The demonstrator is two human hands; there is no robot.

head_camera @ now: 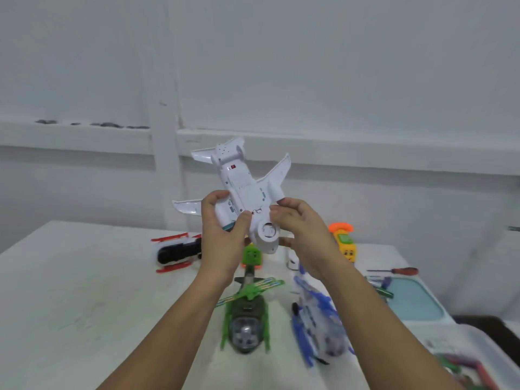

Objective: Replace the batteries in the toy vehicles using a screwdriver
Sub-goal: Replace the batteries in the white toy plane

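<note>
You hold the white toy airplane up in the air over the surface with both hands, belly turned toward you. Its tail points to 12 o'clock and its rounded nose to 6 o'clock. A small red switch shows on the belly near the tail.

Your left hand grips the fuselage from the 9 o'clock side, fingers wrapped behind the body and thumb pressed on the underside. Your right hand holds it from the 3 o'clock side: curled fingers touch the engine pod under the wing, the thumb rests on the belly, and the lower fingers reach behind the nose.

Below the airplane, at its 6 o'clock, the green helicopter lies on the surface. The blue and white helicopter sits just beside it at 3 o'clock, blurred. A black and red toy lies at 9 o'clock of your left wrist. An orange and yellow toy stands at 3 o'clock of your right hand.

The screwdriver, red-handled, lies untouched on the surface at 4 o'clock of the airplane, well apart from both hands, just beyond the far edge of a teal tray.
</note>
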